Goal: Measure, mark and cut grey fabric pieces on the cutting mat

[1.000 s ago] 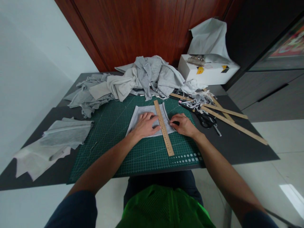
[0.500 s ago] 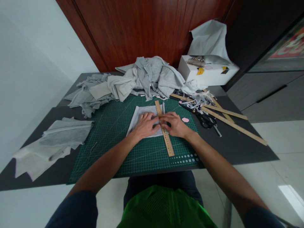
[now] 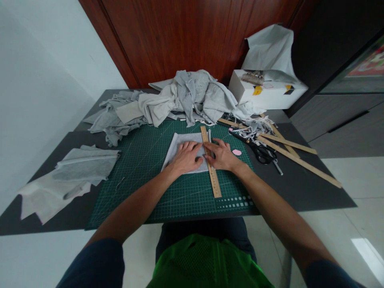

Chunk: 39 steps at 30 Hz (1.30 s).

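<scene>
A piece of light grey fabric (image 3: 172,151) lies on the green cutting mat (image 3: 144,160), its right edge raised in a narrow fold or roll. Across its right part, near that edge, lies a wooden ruler (image 3: 214,182), slightly slanted. My left hand (image 3: 187,157) rests flat on the fabric with fingers spread, its fingertips close to the ruler's left edge. With thumb and index finger, my right hand (image 3: 222,155) holds the ruler near its middle; the other fingers reach over the fabric's right edge. A pink oval piece (image 3: 237,152) lies just right of this hand.
Heaped grey and cream cloth (image 3: 192,94) lines the back. Folded grey pieces (image 3: 84,164) lie left, beside a small thin metal tool (image 3: 120,183). Black scissors (image 3: 262,154), thread scraps (image 3: 259,128) and wooden strips (image 3: 303,162) lie right. A white box (image 3: 264,94) stands behind them.
The ruler's far end has shifted slightly right over the fabric, so it lies a little straighter. My right hand moved with it. My left hand stays on the fabric. The view has shifted slightly.
</scene>
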Each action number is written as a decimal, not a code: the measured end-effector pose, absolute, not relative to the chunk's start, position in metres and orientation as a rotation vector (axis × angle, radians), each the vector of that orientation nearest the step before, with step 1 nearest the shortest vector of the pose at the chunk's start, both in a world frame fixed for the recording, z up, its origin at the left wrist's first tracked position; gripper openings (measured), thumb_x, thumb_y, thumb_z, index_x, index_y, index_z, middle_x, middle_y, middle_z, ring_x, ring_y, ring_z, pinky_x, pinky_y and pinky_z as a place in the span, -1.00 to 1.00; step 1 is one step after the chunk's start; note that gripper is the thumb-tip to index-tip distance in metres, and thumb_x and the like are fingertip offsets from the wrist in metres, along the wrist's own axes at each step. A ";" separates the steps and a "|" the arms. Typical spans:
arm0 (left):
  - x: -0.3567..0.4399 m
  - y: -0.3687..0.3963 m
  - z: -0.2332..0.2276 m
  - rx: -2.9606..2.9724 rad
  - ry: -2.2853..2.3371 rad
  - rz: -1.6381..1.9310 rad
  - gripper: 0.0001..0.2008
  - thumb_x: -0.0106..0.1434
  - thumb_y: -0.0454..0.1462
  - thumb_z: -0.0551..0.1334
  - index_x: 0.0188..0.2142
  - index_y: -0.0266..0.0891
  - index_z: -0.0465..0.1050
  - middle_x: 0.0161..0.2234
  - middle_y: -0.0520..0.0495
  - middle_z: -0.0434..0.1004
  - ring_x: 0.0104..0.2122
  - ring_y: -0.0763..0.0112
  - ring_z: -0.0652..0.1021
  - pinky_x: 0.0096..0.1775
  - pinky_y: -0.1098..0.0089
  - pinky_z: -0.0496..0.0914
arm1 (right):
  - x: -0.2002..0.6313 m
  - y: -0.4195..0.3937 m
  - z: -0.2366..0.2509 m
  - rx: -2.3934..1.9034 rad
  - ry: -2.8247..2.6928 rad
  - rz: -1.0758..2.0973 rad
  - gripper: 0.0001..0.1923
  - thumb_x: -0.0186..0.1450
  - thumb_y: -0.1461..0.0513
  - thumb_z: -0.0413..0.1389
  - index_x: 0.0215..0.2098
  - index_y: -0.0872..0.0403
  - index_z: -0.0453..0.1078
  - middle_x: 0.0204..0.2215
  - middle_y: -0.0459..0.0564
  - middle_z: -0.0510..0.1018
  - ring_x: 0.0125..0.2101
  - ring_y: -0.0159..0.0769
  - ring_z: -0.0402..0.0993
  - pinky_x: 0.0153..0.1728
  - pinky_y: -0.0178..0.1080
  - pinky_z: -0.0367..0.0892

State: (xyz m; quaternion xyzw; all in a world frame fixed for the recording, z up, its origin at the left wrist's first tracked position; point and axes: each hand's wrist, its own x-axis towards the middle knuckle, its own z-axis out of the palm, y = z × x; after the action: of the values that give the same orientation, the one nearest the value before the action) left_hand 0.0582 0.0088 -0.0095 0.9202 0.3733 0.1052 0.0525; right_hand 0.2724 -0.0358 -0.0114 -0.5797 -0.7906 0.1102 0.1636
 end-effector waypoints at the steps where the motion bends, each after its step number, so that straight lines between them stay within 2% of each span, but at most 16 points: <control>1: 0.058 0.009 -0.010 2.798 1.141 0.321 -0.48 0.41 -0.12 0.20 0.32 -0.15 0.34 0.20 -0.24 0.41 0.19 -0.06 0.36 0.21 -0.04 0.26 | 0.274 -0.036 -0.012 -1.658 -2.248 0.314 -0.37 0.42 0.11 0.14 0.43 0.02 0.32 0.37 0.15 0.44 0.41 0.30 0.09 0.25 0.35 0.19; 10: 0.058 0.009 -0.011 2.825 1.153 0.323 -0.49 0.41 -0.11 0.20 0.30 -0.19 0.39 0.20 -0.25 0.41 0.19 -0.05 0.38 0.19 -0.03 0.29 | 0.291 -0.040 -0.015 -1.702 -2.204 0.331 -0.44 0.42 0.09 0.13 0.37 -0.04 0.41 0.40 0.04 0.40 0.39 0.31 0.12 0.21 0.42 0.22; 27: 0.058 0.008 -0.010 2.792 1.161 0.302 -0.48 0.40 -0.13 0.19 0.31 -0.15 0.37 0.21 -0.23 0.39 0.20 -0.04 0.36 0.23 -0.04 0.26 | 0.302 -0.039 -0.015 -1.582 -2.241 0.445 -0.34 0.34 0.23 0.13 0.41 -0.09 0.36 0.42 0.03 0.37 0.44 0.30 0.06 0.23 0.47 0.19; 39: 0.059 0.011 -0.011 2.805 1.170 0.274 -0.49 0.40 -0.11 0.20 0.31 -0.10 0.36 0.21 -0.21 0.38 0.20 -0.04 0.36 0.22 -0.03 0.26 | 0.297 -0.043 -0.018 -1.584 -2.257 0.420 -0.35 0.36 0.20 0.10 0.42 -0.08 0.35 0.43 0.00 0.35 0.43 0.31 0.05 0.23 0.46 0.13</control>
State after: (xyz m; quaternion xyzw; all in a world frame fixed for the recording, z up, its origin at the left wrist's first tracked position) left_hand 0.0585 0.0111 -0.0107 0.9182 0.3832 0.0896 0.0451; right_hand 0.2973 -0.0425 -0.0178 -0.5589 -0.7968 0.1483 0.1753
